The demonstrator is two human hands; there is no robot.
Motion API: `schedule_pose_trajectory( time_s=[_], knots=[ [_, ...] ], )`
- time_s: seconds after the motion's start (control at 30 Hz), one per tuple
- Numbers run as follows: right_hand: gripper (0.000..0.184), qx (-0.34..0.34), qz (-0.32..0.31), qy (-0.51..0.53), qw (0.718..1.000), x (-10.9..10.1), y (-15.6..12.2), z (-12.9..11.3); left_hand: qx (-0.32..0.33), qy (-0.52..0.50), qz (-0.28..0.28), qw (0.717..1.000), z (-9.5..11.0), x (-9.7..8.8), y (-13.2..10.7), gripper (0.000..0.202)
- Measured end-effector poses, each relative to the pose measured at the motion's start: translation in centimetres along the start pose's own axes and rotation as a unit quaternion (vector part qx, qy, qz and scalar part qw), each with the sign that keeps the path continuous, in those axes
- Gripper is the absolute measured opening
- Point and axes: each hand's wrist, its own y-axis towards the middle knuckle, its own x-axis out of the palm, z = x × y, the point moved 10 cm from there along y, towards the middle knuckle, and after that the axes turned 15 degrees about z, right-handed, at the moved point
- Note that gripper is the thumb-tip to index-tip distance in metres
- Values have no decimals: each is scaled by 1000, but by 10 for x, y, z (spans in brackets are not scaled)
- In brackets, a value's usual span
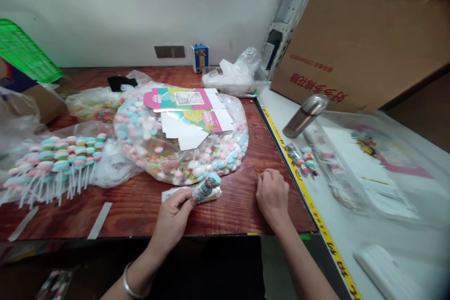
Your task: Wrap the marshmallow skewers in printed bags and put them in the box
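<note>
My left hand [176,213] is closed around the lower end of a marshmallow stick [206,186] in a printed clear wrapper, its blue top tilted up and to the right. Under it a flat printed packet or wrapper [172,193] lies on the wooden table. Farther right, my right hand [272,194] rests on the table with its fingers curled down. Thin gold strips that look like twist ties [259,169] show at its fingertips; what the fingers grip is hidden.
A big clear bag of marshmallows [225,157] lies ahead, with printed cartons [190,101] on top. Unwrapped marshmallow sticks [59,154] are piled left. On the white table at right are a steel flask [305,116], wrapped sticks [298,157], a plastic tray [351,164] and a cardboard box [365,42].
</note>
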Motion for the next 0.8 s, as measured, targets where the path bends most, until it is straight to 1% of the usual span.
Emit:
schedule_pose_trajectory(
  time_s=[0.1, 0.17, 0.2, 0.23, 0.3, 0.33, 0.4, 0.5, 0.57, 0.6, 0.67, 0.73, 0.77, 0.8],
  knots=[
    [19, 23, -10, 62, 998, -14, -15, -21, 43, 9, 35, 998, 8, -6, 3, 15],
    [24, 67, -32, 151, 986, -24, -31, -40, 68, 30, 42, 996, 13, -6, 3, 18],
    [25, 107, -49, 218, 969, -26, -40, -51, 80, 42, 40, 995, 15, -5, 3, 19],
    [27, 148, -72, 288, 943, -27, -52, -64, 90, 51, 36, 994, 16, -4, 2, 19],
    [29, 202, -122, 384, 893, -23, -74, -94, 95, 52, 32, 994, 19, -1, 0, 18],
    [30, 214, -140, 409, 876, -20, -84, -108, 88, 42, 34, 995, 19, -1, 0, 17],
    [32, 227, -151, 431, 860, -12, -96, -127, 63, 8, 41, 997, 17, -2, -2, 14],
    [34, 237, -143, 434, 857, 2, -102, -135, 29, -45, 60, 997, 12, -5, -6, 10],
    [35, 237, -137, 434, 858, 9, -101, -133, 41, -41, 70, 996, 11, -8, -9, 13],
    [35, 235, -135, 433, 859, 10, -100, -133, 65, -18, 69, 995, 13, -9, -10, 18],
    [35, 226, -129, 428, 866, 10, -97, -132, 145, 61, 52, 986, 20, -5, -14, 24],
    [34, 206, -124, 414, 878, 7, -96, -134, 230, 142, 42, 962, 28, 1, -19, 26],
    [33, 192, -120, 404, 886, 5, -96, -135, 260, 166, 44, 950, 31, 2, -21, 26],
    [31, 173, -113, 389, 898, 3, -95, -137, 275, 177, 50, 944, 33, 2, -21, 25]
  ],
)
